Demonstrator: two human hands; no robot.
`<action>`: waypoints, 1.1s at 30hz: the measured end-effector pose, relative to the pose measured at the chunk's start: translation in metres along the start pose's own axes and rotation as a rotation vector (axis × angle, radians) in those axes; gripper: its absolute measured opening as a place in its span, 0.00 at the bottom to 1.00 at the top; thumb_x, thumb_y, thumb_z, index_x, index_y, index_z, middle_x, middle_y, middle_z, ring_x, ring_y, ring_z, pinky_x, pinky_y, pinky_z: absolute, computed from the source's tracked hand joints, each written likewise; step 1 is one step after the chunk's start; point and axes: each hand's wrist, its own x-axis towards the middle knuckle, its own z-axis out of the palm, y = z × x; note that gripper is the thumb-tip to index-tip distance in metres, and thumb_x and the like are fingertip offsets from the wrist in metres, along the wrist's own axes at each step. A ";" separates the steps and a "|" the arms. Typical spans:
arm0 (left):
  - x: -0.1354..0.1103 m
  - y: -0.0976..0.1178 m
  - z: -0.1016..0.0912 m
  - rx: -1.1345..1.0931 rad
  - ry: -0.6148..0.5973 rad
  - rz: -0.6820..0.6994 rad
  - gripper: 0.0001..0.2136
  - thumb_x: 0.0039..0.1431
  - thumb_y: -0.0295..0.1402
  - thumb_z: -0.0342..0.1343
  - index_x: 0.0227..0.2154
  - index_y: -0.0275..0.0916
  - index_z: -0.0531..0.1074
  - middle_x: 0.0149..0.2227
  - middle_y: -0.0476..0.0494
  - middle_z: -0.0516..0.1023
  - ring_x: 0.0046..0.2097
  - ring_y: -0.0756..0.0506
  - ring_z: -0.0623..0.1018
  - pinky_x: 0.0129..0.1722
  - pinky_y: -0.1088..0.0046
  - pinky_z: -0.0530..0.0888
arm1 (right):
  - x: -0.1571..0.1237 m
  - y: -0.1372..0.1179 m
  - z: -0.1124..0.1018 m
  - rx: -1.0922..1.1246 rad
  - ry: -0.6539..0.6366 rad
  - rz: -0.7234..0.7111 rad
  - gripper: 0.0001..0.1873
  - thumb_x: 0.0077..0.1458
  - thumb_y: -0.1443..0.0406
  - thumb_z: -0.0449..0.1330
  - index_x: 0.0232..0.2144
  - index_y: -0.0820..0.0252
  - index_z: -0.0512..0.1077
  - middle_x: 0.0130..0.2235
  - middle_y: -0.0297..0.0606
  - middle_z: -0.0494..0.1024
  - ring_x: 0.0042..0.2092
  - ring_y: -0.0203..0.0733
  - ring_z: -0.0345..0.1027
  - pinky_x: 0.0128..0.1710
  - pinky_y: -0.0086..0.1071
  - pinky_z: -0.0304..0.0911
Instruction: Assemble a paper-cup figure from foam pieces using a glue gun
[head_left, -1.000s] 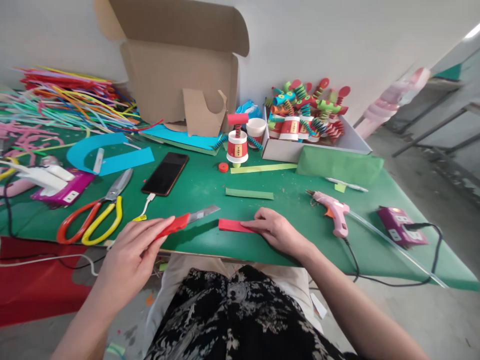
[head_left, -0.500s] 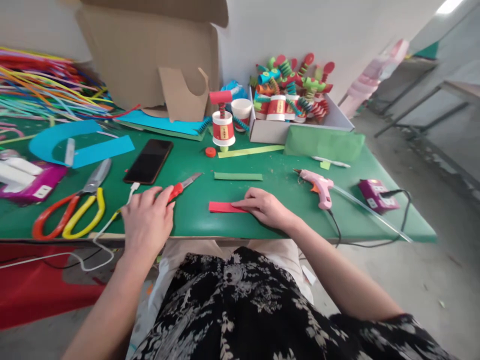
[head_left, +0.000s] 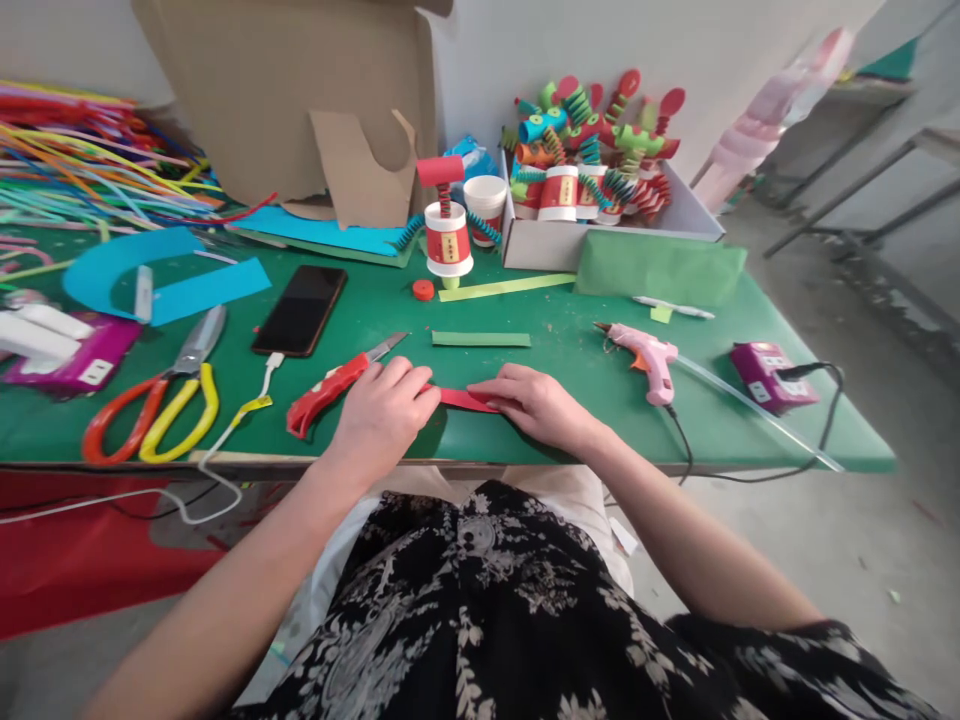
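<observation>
A red paper strip [head_left: 466, 400] lies near the front edge of the green table, its two ends under my fingers. My left hand [head_left: 390, 408] pinches the strip's left end. At the other end, my right hand [head_left: 536, 402] grips it between thumb and fingers. Just left of my left hand rests a red utility knife [head_left: 328, 393], its blade out and pointing away to the right. Beyond the red strip lies a green paper strip [head_left: 481, 340]. Farther back stands a paper-cup figure [head_left: 448, 245] with a red roll on top, beside a small red disc [head_left: 423, 290].
Scissors [head_left: 196, 345] and a phone [head_left: 301, 310] on a white cable lie to the left. A pink glue gun [head_left: 643, 358] with its cord and a purple box [head_left: 772, 375] are at the right. Behind stand a white box [head_left: 544, 252] of cup figures and cardboard [head_left: 285, 90].
My left hand has let go of the utility knife, leaving it on the table, and moved right onto the red strip's left end. The strip is now slightly lifted.
</observation>
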 end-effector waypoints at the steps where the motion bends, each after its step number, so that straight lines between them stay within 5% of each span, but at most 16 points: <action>1: -0.003 -0.005 0.001 0.003 0.022 -0.003 0.15 0.65 0.24 0.46 0.34 0.40 0.78 0.42 0.40 0.80 0.42 0.40 0.72 0.38 0.61 0.69 | 0.000 -0.004 0.000 -0.006 -0.012 -0.002 0.17 0.66 0.67 0.51 0.52 0.57 0.74 0.37 0.40 0.73 0.39 0.40 0.69 0.40 0.34 0.66; 9: -0.032 -0.041 -0.005 -0.172 0.068 -0.061 0.11 0.65 0.29 0.50 0.43 0.41 0.78 0.48 0.39 0.79 0.48 0.39 0.73 0.44 0.60 0.71 | -0.004 -0.012 0.001 0.022 -0.046 -0.005 0.16 0.66 0.66 0.51 0.49 0.56 0.76 0.36 0.40 0.74 0.36 0.39 0.70 0.38 0.31 0.67; 14: -0.050 -0.063 -0.011 -0.196 0.045 -0.365 0.14 0.66 0.36 0.49 0.47 0.37 0.75 0.45 0.35 0.79 0.45 0.38 0.74 0.46 0.58 0.72 | -0.006 -0.013 0.001 -0.007 -0.023 -0.012 0.17 0.66 0.65 0.50 0.48 0.55 0.77 0.35 0.40 0.74 0.35 0.39 0.70 0.35 0.30 0.67; 19: -0.050 -0.062 0.003 -0.250 -0.018 -0.475 0.14 0.63 0.32 0.47 0.47 0.37 0.74 0.40 0.36 0.78 0.43 0.38 0.76 0.44 0.58 0.73 | -0.002 -0.021 -0.007 -0.017 0.058 -0.014 0.16 0.66 0.63 0.52 0.48 0.56 0.76 0.36 0.41 0.76 0.36 0.40 0.72 0.36 0.32 0.69; 22: -0.042 -0.056 -0.002 -0.528 0.065 -0.651 0.15 0.62 0.34 0.47 0.47 0.39 0.75 0.41 0.38 0.79 0.42 0.40 0.76 0.41 0.63 0.73 | 0.008 -0.021 -0.017 0.065 0.174 0.016 0.15 0.64 0.62 0.54 0.48 0.56 0.77 0.35 0.40 0.76 0.35 0.40 0.71 0.36 0.32 0.69; 27: -0.030 -0.044 -0.031 -1.457 -0.015 -1.026 0.25 0.53 0.48 0.59 0.50 0.38 0.73 0.38 0.41 0.79 0.33 0.46 0.76 0.28 0.73 0.71 | 0.032 -0.022 -0.023 0.293 0.344 0.191 0.14 0.61 0.61 0.55 0.41 0.59 0.79 0.31 0.38 0.78 0.32 0.39 0.70 0.32 0.31 0.66; 33: -0.028 -0.028 -0.045 -1.815 0.010 -1.086 0.26 0.45 0.47 0.68 0.46 0.38 0.76 0.36 0.42 0.79 0.31 0.49 0.75 0.27 0.75 0.70 | 0.057 -0.041 -0.002 0.496 0.334 0.213 0.13 0.59 0.62 0.55 0.37 0.60 0.78 0.29 0.36 0.76 0.29 0.36 0.66 0.30 0.29 0.63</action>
